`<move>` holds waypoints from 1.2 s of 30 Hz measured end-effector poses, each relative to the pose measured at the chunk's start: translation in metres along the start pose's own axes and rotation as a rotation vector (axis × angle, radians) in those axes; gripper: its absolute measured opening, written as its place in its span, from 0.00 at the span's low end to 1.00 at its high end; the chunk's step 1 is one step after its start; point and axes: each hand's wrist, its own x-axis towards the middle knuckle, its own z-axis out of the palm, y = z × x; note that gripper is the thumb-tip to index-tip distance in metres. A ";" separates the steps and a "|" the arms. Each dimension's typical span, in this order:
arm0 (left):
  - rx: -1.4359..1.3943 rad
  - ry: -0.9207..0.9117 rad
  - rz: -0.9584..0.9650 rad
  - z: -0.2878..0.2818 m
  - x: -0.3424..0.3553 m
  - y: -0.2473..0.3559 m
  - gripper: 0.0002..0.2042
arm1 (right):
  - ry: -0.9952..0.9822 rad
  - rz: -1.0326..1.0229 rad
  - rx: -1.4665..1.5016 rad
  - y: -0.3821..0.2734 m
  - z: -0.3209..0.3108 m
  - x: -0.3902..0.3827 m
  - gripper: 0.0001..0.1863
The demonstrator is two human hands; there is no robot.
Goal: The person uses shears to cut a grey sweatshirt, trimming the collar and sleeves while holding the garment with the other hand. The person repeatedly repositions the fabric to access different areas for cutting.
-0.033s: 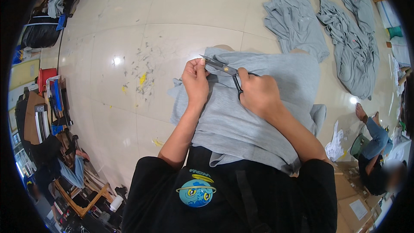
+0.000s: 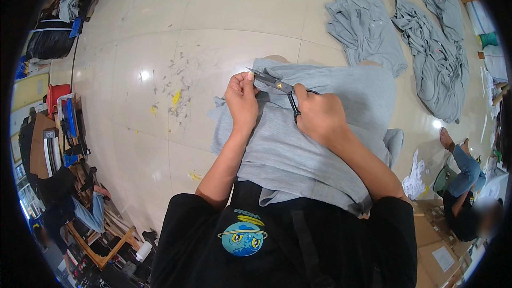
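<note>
A light grey knit garment [image 2: 314, 160] is spread over my lap. My right hand [image 2: 321, 111] grips black-handled scissors [image 2: 279, 85], whose blades point up to the left. My left hand [image 2: 241, 101] is closed in a pinch at the blade tips, on what looks like the garment's edge; what exactly is between the fingertips is mostly hidden.
Grey garments [image 2: 365, 26] lie in piles at upper right. Grey and yellow scraps [image 2: 176, 97] litter the tiled floor. A seated person [image 2: 463, 192] is at lower right beside cardboard boxes [image 2: 434, 240]. Another person [image 2: 88, 208] sits at lower left among chairs and clutter.
</note>
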 end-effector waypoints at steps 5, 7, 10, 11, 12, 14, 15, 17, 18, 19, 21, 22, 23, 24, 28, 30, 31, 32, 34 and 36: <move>-0.104 0.005 -0.041 0.001 0.002 -0.009 0.11 | 0.011 -0.016 -0.019 0.001 0.005 0.000 0.15; -0.071 0.002 -0.031 0.003 0.005 -0.010 0.12 | 0.017 -0.012 -0.042 0.004 0.011 0.003 0.21; 0.002 -0.024 -0.006 0.004 0.008 -0.009 0.12 | -0.005 0.020 -0.051 0.002 0.007 0.013 0.21; -0.008 -0.033 -0.014 0.004 0.008 -0.009 0.12 | -0.025 0.045 -0.021 0.002 0.006 0.014 0.18; -0.018 -0.042 -0.023 0.004 0.009 -0.010 0.12 | -0.044 0.070 0.009 0.003 0.006 0.016 0.16; -0.202 -0.073 -0.098 0.001 0.014 -0.018 0.13 | -0.046 0.130 0.112 0.007 0.006 0.019 0.15; -0.295 -0.088 -0.135 -0.002 0.016 -0.022 0.13 | -0.029 0.166 0.186 0.014 0.009 0.018 0.17; -0.316 -0.134 -0.181 -0.003 0.017 -0.017 0.13 | 0.031 0.237 0.377 0.023 0.018 0.021 0.20; -0.327 -0.156 -0.204 -0.004 0.018 -0.014 0.12 | 0.072 0.267 0.494 0.027 0.023 0.026 0.23; -0.325 -0.172 -0.236 -0.002 0.016 -0.007 0.12 | 0.114 0.298 0.612 0.031 0.029 0.030 0.26; -0.322 -0.209 -0.299 0.005 0.012 0.007 0.12 | 0.257 0.203 0.710 0.034 0.048 0.043 0.29; -0.318 -0.245 -0.313 0.003 0.011 0.006 0.12 | 0.322 0.148 0.760 0.032 0.053 0.051 0.30; -0.315 -0.280 -0.327 0.002 0.012 0.003 0.12 | 0.208 0.184 0.707 0.026 0.049 0.059 0.30; -0.312 -0.314 -0.341 0.000 0.012 0.000 0.12 | 0.094 0.220 0.653 0.020 0.043 0.066 0.30; -0.318 -0.284 -0.247 0.002 0.024 -0.013 0.12 | 0.132 0.254 0.787 0.030 0.086 0.081 0.26; -0.197 -0.207 -0.181 -0.021 0.044 -0.015 0.11 | 0.128 0.287 0.946 0.034 0.089 0.083 0.24; -0.114 -0.127 -0.079 -0.043 0.065 -0.025 0.11 | 0.092 0.300 1.033 0.036 0.086 0.085 0.23; -0.028 -0.047 0.023 -0.071 0.091 -0.042 0.10 | 0.055 0.314 1.122 0.038 0.082 0.086 0.22; 0.345 0.175 0.204 -0.131 0.141 -0.069 0.11 | -0.025 0.378 1.231 0.041 0.079 0.088 0.22; 0.935 0.518 0.440 -0.175 0.173 -0.097 0.14 | -0.084 0.414 1.317 0.041 0.079 0.091 0.22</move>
